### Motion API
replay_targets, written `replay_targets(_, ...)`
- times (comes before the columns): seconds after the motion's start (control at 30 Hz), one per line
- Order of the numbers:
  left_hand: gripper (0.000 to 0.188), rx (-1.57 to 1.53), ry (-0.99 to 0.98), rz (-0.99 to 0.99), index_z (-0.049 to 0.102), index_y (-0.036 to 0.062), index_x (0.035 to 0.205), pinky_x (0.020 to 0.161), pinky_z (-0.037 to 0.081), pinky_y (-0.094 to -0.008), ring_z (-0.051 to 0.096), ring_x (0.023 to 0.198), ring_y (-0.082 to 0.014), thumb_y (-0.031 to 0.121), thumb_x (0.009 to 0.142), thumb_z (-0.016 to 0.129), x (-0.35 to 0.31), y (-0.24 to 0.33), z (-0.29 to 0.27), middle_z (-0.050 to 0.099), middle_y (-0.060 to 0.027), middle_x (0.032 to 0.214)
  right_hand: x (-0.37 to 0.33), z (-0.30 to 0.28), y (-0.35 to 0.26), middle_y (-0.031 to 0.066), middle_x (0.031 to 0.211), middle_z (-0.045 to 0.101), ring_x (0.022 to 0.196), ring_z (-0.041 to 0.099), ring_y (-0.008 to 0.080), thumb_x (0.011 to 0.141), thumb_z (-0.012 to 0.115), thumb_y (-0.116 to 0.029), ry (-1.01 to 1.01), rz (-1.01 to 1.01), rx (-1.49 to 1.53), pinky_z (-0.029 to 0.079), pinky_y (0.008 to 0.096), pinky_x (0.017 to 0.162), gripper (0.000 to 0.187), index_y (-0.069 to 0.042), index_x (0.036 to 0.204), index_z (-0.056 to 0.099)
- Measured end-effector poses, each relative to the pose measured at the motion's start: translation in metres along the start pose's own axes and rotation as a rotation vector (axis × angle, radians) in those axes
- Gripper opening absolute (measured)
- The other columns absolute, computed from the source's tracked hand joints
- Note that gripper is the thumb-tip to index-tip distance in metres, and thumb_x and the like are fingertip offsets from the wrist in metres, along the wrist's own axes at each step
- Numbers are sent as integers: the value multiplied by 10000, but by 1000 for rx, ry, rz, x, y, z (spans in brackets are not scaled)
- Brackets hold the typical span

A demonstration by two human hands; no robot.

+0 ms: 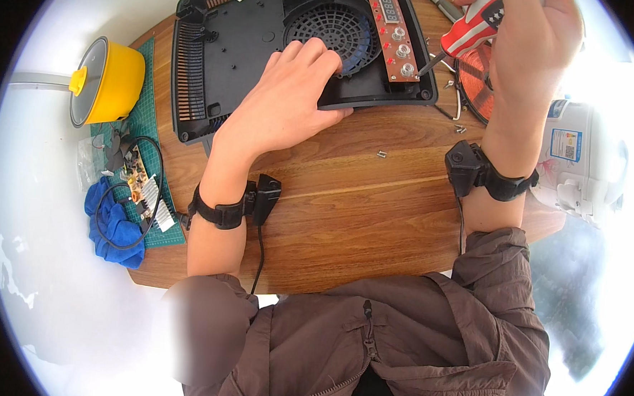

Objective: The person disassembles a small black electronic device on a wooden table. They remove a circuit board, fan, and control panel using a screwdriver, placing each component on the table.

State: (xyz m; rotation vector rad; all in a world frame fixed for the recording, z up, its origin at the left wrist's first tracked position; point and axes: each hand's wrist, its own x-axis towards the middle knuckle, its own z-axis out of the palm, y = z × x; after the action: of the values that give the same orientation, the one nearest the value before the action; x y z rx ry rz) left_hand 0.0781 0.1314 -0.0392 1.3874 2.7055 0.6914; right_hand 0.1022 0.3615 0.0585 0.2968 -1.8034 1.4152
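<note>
On the brown wooden bench (359,222) lay a black plastic vented casing (242,61); my left hand (294,89) bent over it, whether gripping I could not tell; my right hand's (536,48) fingers clenched a red-and-white-striped screwdriver (475,30), tip at the narrow red circuit board's (392,40) corner.

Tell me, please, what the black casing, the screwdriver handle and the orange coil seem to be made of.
Black casing: matte plastic, judging by its moulded ribs and vents.
Screwdriver handle: probably plastic, given its smooth, slightly shiny surface.
Orange coil: likely copper wire, from its fine, reddish-orange windings.
</note>
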Motion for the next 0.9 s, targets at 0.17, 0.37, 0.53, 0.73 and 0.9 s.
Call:
replay_targets(0.17, 428, 3, -13, 3, 585, 19, 1128, 964, 422, -403, 517, 1060, -323, 246, 833, 797, 0, 0, -1, 524, -105, 1107, 0, 0, -3, 31, 678, 587, 561, 564, 91, 984, 501, -46, -2, -1, 4, 423, 202, 530, 175, 43, 1029, 644)
replay_targets(0.37, 430, 6, -8, 10, 585, 23, 1132, 967, 421, -405, 516, 1066, -327, 250, 833, 796, 1, 0, -1, 525, -105, 1113, -1, 0, -3, 26, 678, 588, 565, 572, 91, 980, 511, -55, -11, 15, -6, 428, 207, 526, 177, 42, 1027, 651)
replay_targets(0.53, 425, 10, -1, 11, 586, 25, 1133, 975, 422, -405, 516, 1071, -328, 249, 837, 793, 0, -1, 0, 524, -104, 1115, -2, 0, -4, 26, 707, 591, 574, 576, 93, 969, 534, -77, -70, 35, 24, 442, 212, 535, 181, 38, 1049, 649)
replay_targets(0.73, 426, 9, -5, 6, 586, 23, 1131, 971, 425, -406, 516, 1069, -323, 249, 837, 797, 0, -1, 1, 525, -105, 1112, -5, 2, -9, 20, 803, 608, 669, 589, 86, 953, 569, -97, -121, 101, 83, 472, 213, 599, 178, 16, 1083, 615)
replay_targets(0.9, 426, 7, 9, 18, 586, 22, 1130, 964, 427, -406, 518, 1059, -324, 248, 837, 798, 0, -1, 1, 528, -105, 1109, -2, -1, 7, 12, 822, 613, 708, 587, 73, 985, 642, -193, -23, -1, -142, 485, 209, 641, 195, -12, 1048, 608)
